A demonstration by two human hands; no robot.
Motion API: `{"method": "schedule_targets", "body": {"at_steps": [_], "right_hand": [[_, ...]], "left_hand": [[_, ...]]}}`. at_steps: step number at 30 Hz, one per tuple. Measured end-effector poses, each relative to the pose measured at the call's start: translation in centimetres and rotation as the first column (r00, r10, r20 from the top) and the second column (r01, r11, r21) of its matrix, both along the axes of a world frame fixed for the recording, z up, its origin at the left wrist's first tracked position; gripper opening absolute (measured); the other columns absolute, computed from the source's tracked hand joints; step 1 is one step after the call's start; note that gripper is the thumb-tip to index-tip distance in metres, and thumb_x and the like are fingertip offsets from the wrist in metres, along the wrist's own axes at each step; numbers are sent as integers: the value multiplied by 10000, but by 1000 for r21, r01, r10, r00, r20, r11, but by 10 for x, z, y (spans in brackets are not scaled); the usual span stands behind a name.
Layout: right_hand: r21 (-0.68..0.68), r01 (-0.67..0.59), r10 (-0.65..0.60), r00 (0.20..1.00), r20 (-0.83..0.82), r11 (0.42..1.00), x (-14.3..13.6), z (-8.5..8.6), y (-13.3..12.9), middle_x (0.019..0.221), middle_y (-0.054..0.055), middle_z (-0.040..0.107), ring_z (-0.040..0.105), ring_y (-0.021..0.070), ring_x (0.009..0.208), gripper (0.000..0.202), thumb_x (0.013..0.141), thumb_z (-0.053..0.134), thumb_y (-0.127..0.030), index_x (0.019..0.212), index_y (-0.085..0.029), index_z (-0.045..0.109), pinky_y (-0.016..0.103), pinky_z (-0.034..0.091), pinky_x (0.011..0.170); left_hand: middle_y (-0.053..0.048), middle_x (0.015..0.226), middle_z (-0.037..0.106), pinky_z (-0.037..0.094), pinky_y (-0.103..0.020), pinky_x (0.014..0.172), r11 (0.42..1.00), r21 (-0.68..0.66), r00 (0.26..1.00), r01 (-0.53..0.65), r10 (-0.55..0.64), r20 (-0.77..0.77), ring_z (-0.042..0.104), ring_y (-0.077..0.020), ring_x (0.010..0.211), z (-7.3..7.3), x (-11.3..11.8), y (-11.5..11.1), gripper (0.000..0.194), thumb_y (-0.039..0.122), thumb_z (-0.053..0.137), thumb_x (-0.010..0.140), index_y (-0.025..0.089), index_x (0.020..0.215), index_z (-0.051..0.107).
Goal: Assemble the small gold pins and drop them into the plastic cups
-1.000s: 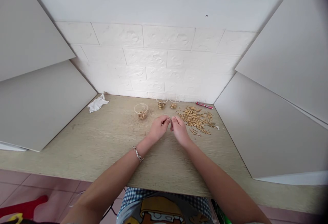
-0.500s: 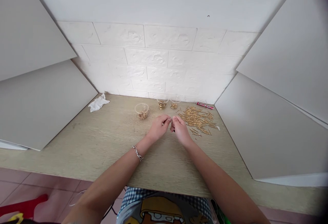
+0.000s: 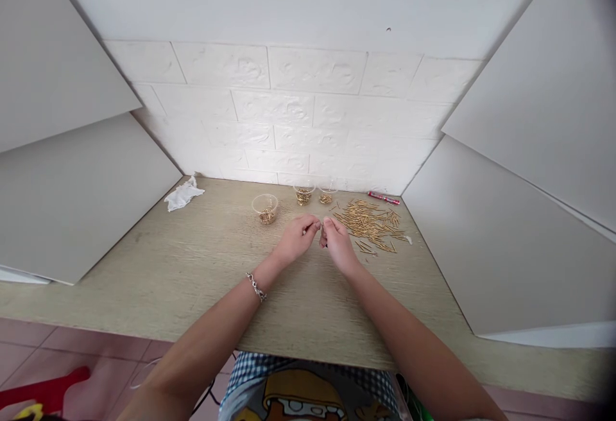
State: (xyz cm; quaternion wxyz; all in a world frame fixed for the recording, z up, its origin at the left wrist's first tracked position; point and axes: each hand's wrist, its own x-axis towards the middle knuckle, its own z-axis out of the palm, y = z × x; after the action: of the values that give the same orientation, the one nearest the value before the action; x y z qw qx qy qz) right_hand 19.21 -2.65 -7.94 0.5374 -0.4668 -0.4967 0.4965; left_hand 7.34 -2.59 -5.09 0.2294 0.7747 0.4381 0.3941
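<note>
My left hand (image 3: pixel 299 236) and my right hand (image 3: pixel 335 237) meet above the middle of the table, thumbs and fingers pinched close together. Whatever sits between the fingertips is too small and too covered to make out. Just right of my right hand spreads a pile of thin gold-coloured metal pins (image 3: pixel 368 221). Beyond my left hand stands a clear plastic cup (image 3: pixel 265 208) with small gold pieces at its bottom. Farther back are a second clear cup (image 3: pixel 303 195), fuller of gold pieces, and a third cup (image 3: pixel 326 196) holding fewer.
A crumpled white tissue (image 3: pixel 183 195) lies at the table's back left. Behind the pins is a pink-red wrapped stick (image 3: pixel 384 197). Grey panels (image 3: pixel 520 235) lean on both sides, and a white brick-patterned wall (image 3: pixel 289 110) closes off the back of the wooden table (image 3: pixel 192 260).
The whole view has shifted very slightly. Both hands keep the same pinched pose at the same spot, and the cups and pins have not moved.
</note>
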Motion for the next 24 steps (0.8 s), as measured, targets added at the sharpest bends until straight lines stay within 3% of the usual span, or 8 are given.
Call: {"method": "schedule_targets", "body": {"at_steps": [8, 17, 24], "right_hand": [[131, 11, -43, 969, 245, 991, 6, 13, -6, 466, -47, 390, 374, 123, 482, 351, 819, 387, -465, 575, -214, 411, 259, 292, 509], [191, -28, -27, 960, 279, 981, 8, 16, -8, 482, -38, 410, 383, 134, 515, 350, 816, 399, -461, 569, -215, 416, 262, 280, 541], [255, 13, -109, 924, 367, 967, 7, 14, -6, 486, -47, 357, 322, 121, 503, 316, 812, 412, -364, 542, -211, 350, 259, 224, 521]], "left_hand": [[-16, 648, 544, 344, -263, 635, 999, 13, 999, 34, -34, -18, 471, -144, 654, -2, -3, 2, 248, 274, 408, 834, 179, 648, 542], [-18, 657, 538, 355, -262, 653, 998, -6, 995, 63, -63, -79, 476, -145, 671, 4, -6, 1, 269, 289, 383, 844, 184, 648, 534], [-10, 613, 505, 337, -260, 627, 997, 34, 996, 62, -60, -70, 455, -142, 636, 4, -5, 0, 265, 241, 409, 838, 179, 604, 518]]}}
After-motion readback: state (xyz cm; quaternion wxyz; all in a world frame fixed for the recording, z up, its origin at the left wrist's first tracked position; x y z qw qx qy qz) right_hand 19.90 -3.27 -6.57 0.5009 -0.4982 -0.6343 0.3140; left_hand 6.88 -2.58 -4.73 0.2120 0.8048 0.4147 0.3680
